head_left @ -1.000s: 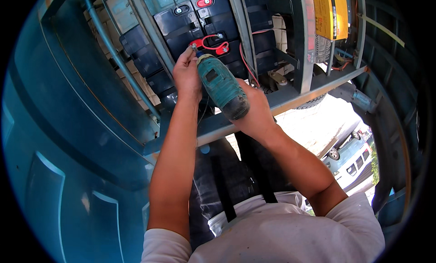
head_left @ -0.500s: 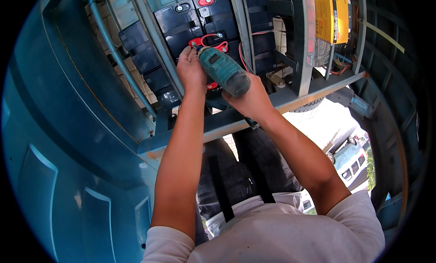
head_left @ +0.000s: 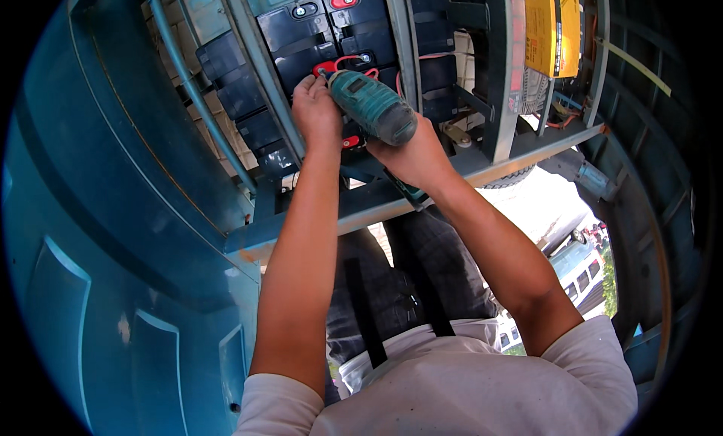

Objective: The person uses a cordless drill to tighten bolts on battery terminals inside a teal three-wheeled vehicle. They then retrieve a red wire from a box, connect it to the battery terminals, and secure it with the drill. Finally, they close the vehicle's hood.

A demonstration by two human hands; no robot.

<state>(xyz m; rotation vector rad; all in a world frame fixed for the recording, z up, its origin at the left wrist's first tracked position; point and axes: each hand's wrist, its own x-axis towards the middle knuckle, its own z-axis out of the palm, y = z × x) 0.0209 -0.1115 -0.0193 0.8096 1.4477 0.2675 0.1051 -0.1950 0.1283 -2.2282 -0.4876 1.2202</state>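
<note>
My right hand (head_left: 414, 157) is wrapped round the grip of a teal cordless power driver (head_left: 373, 105). The driver's nose points up and left to a red terminal cover (head_left: 324, 68) on a dark battery (head_left: 301, 59). Beside that nose, my left hand (head_left: 316, 108) has its fingers bent together at the terminal; what they pinch, if anything, is hidden. A thin red cable (head_left: 350, 59) runs from near this terminal to the neighbouring one. Below the driver, another red terminal cover (head_left: 351, 142) shows between my wrists.
Steel frame bars (head_left: 263, 82) cross over the batteries, and a rusty-edged crossbar (head_left: 361, 210) runs under my forearms. A yellow box (head_left: 552, 29) sits at the upper right. Blue body panels (head_left: 120, 285) close in the left side. A parked van (head_left: 580, 274) shows through the opening.
The driver's rear end has moved slightly up and right, along with my right hand. My left hand stays at the terminal. The view has shifted slightly.
</note>
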